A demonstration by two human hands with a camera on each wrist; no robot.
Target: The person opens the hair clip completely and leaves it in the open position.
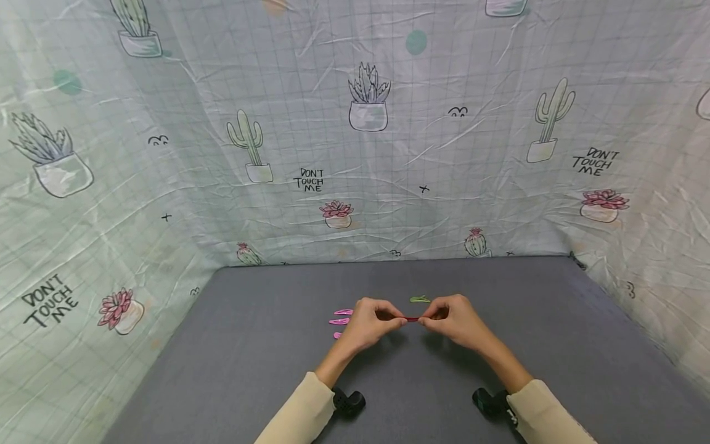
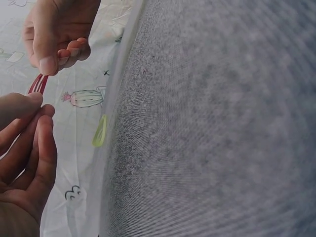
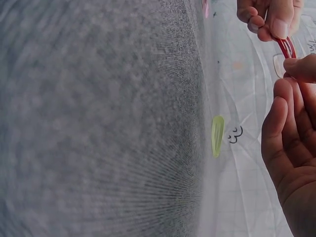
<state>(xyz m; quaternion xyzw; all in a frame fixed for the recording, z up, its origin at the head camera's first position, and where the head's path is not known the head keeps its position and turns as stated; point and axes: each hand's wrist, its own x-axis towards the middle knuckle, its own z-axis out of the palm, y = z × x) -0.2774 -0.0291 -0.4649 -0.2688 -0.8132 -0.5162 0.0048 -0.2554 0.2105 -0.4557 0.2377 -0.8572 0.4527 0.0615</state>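
Note:
Between my two hands, a red snap hair clip (image 1: 412,319) is held just above the grey table. My left hand (image 1: 369,323) pinches one end of it between thumb and fingers, and my right hand (image 1: 456,319) pinches the other end. Both wrist views show the middle of the red hair clip (image 2: 38,84) bare between the fingertips. Beyond the hands lies a green hair clip (image 1: 420,299), nearer to the right hand. Beside the left hand are several pink hair clips (image 1: 339,321), the lowest one partly hidden by that hand.
The grey table (image 1: 266,357) stretches out on both sides of the arms. Behind and beside it hangs a pale cloth (image 1: 410,216) printed with cactus drawings. Dark devices (image 1: 349,402) are strapped at both wrists, by the cream sleeves.

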